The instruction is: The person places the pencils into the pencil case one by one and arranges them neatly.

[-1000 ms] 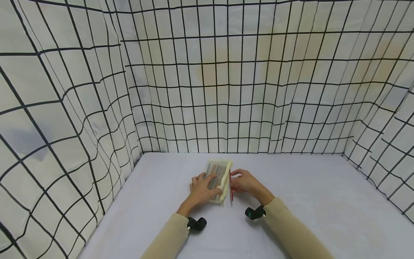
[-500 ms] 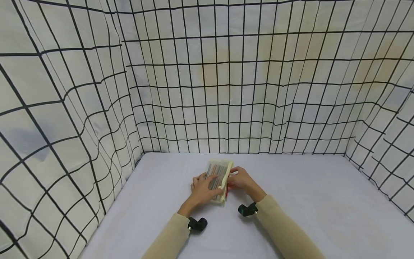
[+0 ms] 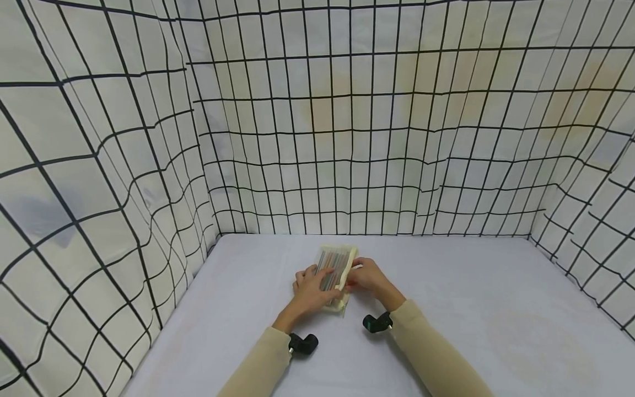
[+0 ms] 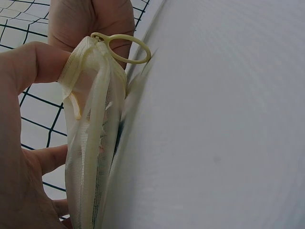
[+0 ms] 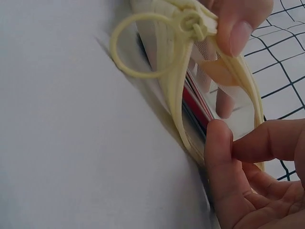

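Observation:
A pale yellow mesh zip pouch holds several slim sticks, seen as stripes through its side. My left hand grips the pouch from the left, its thumb at the near edge. In the right wrist view the zipped side gapes, and a red pencil lies slanted inside the opening. My right hand is at that opening, thumb and forefinger pinching the pencil's near end; the other end is hidden in the pouch. A large ring pull hangs from the zip slider. The left wrist view shows the pouch edge-on.
The pouch lies on a white-covered table. Black netting over white sheeting rises at the back and both sides. Each wrist carries a small black camera, the left camera and the right camera, close above the table.
My right hand has moved left to the pouch, and the red pencil, formerly outside beside it, has gone into the opening. The left hand and pouch have stayed almost still.

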`<state>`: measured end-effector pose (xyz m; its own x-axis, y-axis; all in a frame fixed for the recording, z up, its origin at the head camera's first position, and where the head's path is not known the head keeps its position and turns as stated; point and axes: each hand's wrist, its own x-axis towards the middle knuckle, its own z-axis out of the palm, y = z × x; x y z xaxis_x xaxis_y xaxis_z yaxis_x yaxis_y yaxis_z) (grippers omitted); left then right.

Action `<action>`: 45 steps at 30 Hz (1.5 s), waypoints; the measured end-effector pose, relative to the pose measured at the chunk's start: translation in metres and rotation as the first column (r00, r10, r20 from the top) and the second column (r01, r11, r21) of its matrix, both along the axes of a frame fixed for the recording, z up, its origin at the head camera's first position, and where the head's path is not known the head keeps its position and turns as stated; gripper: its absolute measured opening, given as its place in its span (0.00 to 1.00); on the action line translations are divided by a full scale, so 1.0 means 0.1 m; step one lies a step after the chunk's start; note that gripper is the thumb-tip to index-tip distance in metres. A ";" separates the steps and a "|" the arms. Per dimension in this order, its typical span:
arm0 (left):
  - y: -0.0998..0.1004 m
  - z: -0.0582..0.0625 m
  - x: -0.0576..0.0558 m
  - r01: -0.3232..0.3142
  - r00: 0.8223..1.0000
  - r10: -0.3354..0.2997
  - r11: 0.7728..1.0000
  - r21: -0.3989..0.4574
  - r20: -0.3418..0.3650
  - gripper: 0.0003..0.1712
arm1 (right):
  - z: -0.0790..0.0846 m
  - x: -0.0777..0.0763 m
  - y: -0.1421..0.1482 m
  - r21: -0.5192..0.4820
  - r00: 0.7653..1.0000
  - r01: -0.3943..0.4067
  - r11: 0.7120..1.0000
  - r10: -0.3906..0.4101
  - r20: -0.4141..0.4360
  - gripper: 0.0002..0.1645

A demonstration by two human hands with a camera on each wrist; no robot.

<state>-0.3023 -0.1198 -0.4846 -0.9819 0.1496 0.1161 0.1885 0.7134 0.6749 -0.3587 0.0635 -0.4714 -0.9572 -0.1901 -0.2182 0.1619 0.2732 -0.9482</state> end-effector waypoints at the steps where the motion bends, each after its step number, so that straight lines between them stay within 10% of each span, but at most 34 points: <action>1: 0.00 0.00 0.00 0.000 1.000 0.000 1.000 0.001 0.000 0.43 | 0.00 0.00 0.01 -0.010 1.000 -0.006 1.000 0.006 0.006 0.23; 32: 0.01 -0.01 -0.01 -0.001 1.000 0.001 1.000 -0.014 -0.007 0.38 | 0.20 -0.11 0.58 0.038 0.993 0.105 0.994 -0.107 0.054 0.24; 45: 0.02 -0.02 0.01 0.008 1.000 -0.009 0.998 -0.057 -0.023 0.36 | 0.44 -0.08 0.84 0.160 0.998 0.020 0.987 -0.010 -0.063 0.26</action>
<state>-0.3015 -0.1179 -0.4869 -0.9776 0.1651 0.1302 0.2102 0.7491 0.6282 -0.3662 0.1473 -0.4276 -0.9723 -0.1427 -0.1849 0.1095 0.4205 -0.9007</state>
